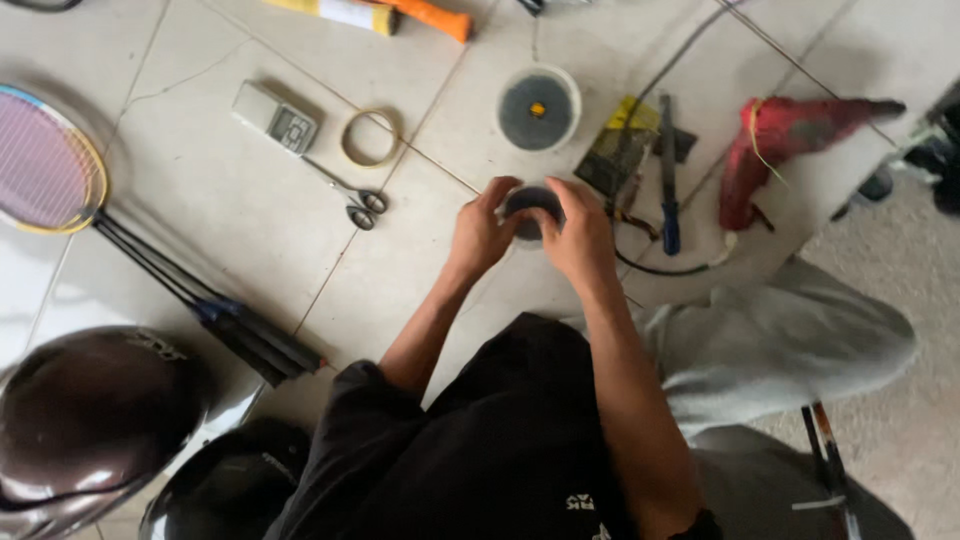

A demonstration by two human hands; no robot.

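Presently clamped between left hand (480,235) and right hand (580,238): small dark round spool (530,203), seemingly light, rigid, best gripped by rim.

A small flat device with a grey screen (275,117) lies on the floor at ten o'clock from the hands. A yellow-and-black packet (622,145) lies at two o'clock, beside a blue-handled tool.

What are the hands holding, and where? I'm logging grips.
Both the left hand and right hand grip a small dark round roll by its opposite sides.
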